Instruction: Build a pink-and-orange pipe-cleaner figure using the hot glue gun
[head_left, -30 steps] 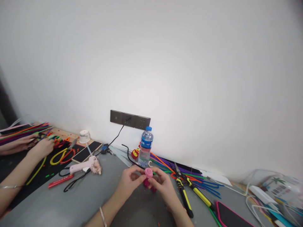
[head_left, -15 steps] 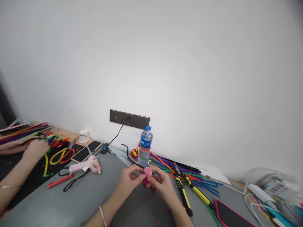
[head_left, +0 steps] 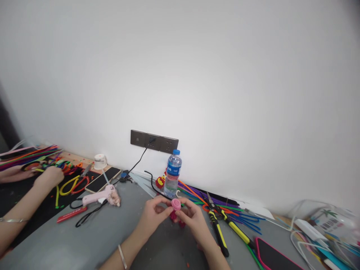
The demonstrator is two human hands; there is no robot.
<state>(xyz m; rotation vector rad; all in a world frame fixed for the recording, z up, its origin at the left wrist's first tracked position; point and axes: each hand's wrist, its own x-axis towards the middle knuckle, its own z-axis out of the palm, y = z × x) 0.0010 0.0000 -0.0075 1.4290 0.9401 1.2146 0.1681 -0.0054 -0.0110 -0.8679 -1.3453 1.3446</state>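
Observation:
A small pink coiled piece point(head_left: 176, 204), round like a rosette, is pinched between my left hand point(head_left: 154, 215) and my right hand point(head_left: 191, 217). Thumbs and fingertips of both hands press on its sides. Just under it a darker red-pink part point(head_left: 173, 216) shows partly; my fingers hide the rest, and I cannot tell whether the two are joined. A black flexible strand point(head_left: 154, 186) curves up behind my left fingers. Right behind my hands stands a water bottle point(head_left: 172, 174) with a blue cap, and beside it a red and yellow figure point(head_left: 160, 180).
Yellow-handled shears point(head_left: 218, 228) and coloured pipe cleaners point(head_left: 239, 213) lie to the right, near a pink-edged phone point(head_left: 274, 255). On the left are a pink glue gun point(head_left: 97, 197), a red cutter point(head_left: 71, 215), another phone point(head_left: 103, 180), scissors point(head_left: 69, 185) and a co-worker's hand point(head_left: 50, 177).
My hands and the pink piece stay almost still. At the left, the co-worker's near hand has shifted slightly to the right, and the other hand has moved a little as well.

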